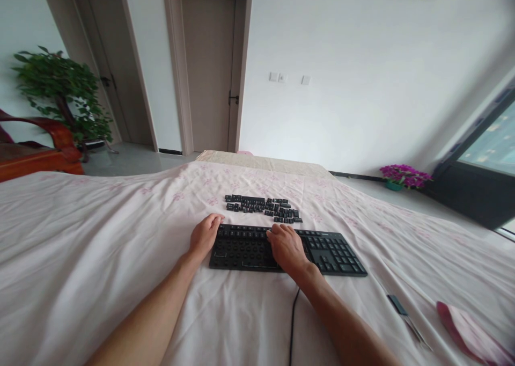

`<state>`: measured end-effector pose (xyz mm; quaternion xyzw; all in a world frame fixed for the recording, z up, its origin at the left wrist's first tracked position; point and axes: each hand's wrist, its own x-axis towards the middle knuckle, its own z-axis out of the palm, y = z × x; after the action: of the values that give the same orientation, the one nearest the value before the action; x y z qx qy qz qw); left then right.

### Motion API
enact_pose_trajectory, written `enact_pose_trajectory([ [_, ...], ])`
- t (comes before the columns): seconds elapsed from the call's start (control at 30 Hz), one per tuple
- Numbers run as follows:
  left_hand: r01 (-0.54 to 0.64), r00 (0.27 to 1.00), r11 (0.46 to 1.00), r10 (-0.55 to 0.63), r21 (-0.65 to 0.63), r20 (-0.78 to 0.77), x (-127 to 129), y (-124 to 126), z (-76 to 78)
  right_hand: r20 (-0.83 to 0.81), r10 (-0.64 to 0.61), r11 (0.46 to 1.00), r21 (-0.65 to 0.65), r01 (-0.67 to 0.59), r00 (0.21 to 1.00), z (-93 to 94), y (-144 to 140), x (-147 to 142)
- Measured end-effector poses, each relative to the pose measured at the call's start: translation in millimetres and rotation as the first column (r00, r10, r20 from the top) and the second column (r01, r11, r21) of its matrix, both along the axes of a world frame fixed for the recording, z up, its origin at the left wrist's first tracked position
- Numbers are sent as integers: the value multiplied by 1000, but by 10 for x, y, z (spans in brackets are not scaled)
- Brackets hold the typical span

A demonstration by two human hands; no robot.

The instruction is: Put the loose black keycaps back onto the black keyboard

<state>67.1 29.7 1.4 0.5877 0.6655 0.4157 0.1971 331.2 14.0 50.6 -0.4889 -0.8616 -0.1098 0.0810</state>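
A black keyboard (341,253) lies on the cloth before me, many keycaps gone from its left and middle parts, while keys remain along the top rows and on the right. My left hand (205,236) is closed at its upper left corner, fingers together against the edge. Over the upper middle, my right hand (287,246) is curled with fingertips pinched down at the top rows; whatever they hold is hidden. Beyond the keyboard lie many loose black keycaps (253,200) in rough rows.
A small tool with a dark handle and metal wires (409,321) lies at the right, near a pink cloth (470,331). The keyboard's cable (294,323) runs toward me. Beneath everything is a wrinkled pale pink tablecloth (120,232).
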Motion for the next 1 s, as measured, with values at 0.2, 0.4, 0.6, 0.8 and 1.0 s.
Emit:
enact_pose_trajectory([
  [0.2, 0, 1000, 1000, 0, -14, 3, 2, 1, 4, -47, -33, 999, 0, 33, 998, 8, 14, -10],
  [0.4, -5, 1000, 1000, 5, -18, -10, 13, -7, 30, -80, -77, 997, -4, 77, 994, 8, 40, 17],
  [0.6, -8, 1000, 1000, 8, -1, -21, 13, -2, 30, -60, -39, 999, 16, 41, 997, 12, 59, 22],
  [0.8, -9, 1000, 1000, 9, -7, -23, 12, -8, 36, -68, 44, 999, 9, -43, 997, 28, 94, 47],
  [1.0, -1, 1000, 1000, 1, -1, -16, 14, -17, 41, -110, 109, 994, 2, -110, 988, 26, 144, 132],
])
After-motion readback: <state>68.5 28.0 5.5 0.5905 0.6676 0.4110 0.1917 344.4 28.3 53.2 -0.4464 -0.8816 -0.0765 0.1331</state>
